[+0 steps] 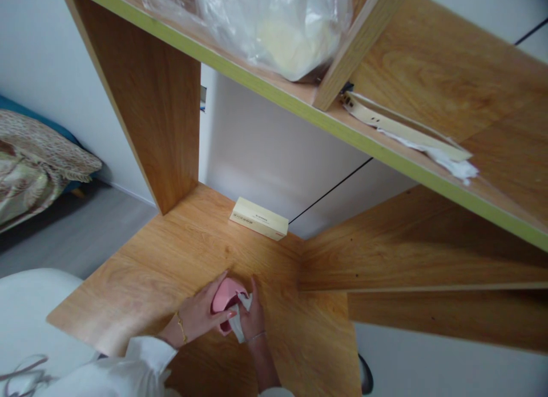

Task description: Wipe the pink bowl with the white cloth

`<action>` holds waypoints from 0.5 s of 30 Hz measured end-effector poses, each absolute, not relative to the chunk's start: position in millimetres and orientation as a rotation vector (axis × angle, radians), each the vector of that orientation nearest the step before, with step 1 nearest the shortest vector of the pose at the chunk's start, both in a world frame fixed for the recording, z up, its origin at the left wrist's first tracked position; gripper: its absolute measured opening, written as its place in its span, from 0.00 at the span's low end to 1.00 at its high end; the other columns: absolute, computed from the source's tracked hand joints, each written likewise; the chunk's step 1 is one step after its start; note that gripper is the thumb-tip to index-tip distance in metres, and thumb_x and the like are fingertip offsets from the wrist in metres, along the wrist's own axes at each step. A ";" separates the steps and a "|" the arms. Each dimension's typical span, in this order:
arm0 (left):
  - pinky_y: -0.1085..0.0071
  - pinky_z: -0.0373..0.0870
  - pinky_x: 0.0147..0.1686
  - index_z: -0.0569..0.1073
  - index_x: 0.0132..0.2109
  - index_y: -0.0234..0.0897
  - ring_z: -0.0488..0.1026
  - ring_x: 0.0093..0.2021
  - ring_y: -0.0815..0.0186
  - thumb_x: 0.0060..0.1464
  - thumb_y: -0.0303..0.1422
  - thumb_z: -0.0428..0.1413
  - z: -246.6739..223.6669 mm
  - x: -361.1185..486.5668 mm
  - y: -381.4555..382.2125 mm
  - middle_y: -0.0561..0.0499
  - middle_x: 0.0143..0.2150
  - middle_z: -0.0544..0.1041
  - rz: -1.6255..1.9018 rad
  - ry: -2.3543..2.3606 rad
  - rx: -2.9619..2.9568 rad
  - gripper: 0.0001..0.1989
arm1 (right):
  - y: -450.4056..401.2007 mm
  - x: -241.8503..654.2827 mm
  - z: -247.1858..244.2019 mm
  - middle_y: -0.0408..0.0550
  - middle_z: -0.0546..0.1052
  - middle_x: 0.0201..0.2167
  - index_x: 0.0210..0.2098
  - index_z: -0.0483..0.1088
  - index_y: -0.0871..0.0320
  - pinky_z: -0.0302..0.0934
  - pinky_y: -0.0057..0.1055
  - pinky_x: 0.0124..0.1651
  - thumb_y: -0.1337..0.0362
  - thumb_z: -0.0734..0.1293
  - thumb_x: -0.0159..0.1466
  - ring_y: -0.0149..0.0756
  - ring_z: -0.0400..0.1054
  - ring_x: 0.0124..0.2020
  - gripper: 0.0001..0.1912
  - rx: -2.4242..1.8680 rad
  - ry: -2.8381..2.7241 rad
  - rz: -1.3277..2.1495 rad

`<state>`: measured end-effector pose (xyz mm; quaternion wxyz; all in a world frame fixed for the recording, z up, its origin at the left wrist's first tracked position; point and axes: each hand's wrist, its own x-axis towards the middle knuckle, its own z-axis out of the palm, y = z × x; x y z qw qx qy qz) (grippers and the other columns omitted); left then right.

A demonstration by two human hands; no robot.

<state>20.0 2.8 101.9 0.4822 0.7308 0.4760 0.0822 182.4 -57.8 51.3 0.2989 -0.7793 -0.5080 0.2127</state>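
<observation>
A pink, hollow, faceted container point(225, 295) is tilted on the wooden desk, its opening facing right; its exact kind is unclear. My left hand point(200, 312) grips it from the left, with fingers along the far side and the thumb at the near rim. At the opening, my right hand point(253, 316) holds a crumpled white tissue point(236, 326), closed around it. Part of the tissue hangs out toward me, and part lies against the rim. The inside of the container is mostly hidden.
A long cream box point(259, 219) lies at the back of the desk point(171, 271). Overhead, a shelf point(240, 71) holds a clear plastic bag point(274, 25) and a cream strip point(406, 128) with white tissue. A white chair point(38, 305) stands left; a patterned blanket point(38, 151) lies beyond.
</observation>
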 end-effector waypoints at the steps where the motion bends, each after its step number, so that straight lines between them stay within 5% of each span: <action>1: 0.64 0.61 0.58 0.46 0.69 0.41 0.60 0.63 0.56 0.47 0.49 0.56 97.3 18.4 -1.9 0.46 0.67 0.60 0.281 1.134 1.722 0.47 | -57.8 182.4 49.8 0.54 0.75 0.48 0.64 0.54 0.59 0.64 0.32 0.46 0.66 0.59 0.60 0.39 0.70 0.49 0.32 -2.034 -1.285 0.624; 7: 0.66 0.64 0.55 0.51 0.66 0.37 0.66 0.59 0.58 0.48 0.39 0.56 97.0 19.8 -17.6 0.44 0.61 0.67 0.441 1.153 1.570 0.41 | -55.4 183.7 47.0 0.55 0.74 0.48 0.64 0.53 0.60 0.65 0.32 0.47 0.64 0.61 0.59 0.40 0.70 0.48 0.34 -1.956 -1.087 0.813; 11: 0.66 0.67 0.51 0.58 0.63 0.44 0.71 0.54 0.58 0.45 0.29 0.54 115.4 20.8 -3.2 0.49 0.57 0.72 0.197 1.249 1.713 0.36 | -46.4 186.6 69.6 0.51 0.78 0.34 0.65 0.53 0.59 0.66 0.34 0.38 0.64 0.63 0.58 0.44 0.74 0.36 0.35 -2.208 -1.295 0.732; 15: 0.60 0.66 0.51 0.60 0.63 0.49 0.71 0.55 0.54 0.45 0.29 0.54 130.4 24.2 15.8 0.50 0.58 0.72 -0.092 1.221 1.909 0.36 | -39.6 187.9 91.2 0.51 0.78 0.35 0.64 0.54 0.59 0.65 0.34 0.39 0.68 0.67 0.53 0.45 0.74 0.38 0.40 -2.200 -1.471 0.677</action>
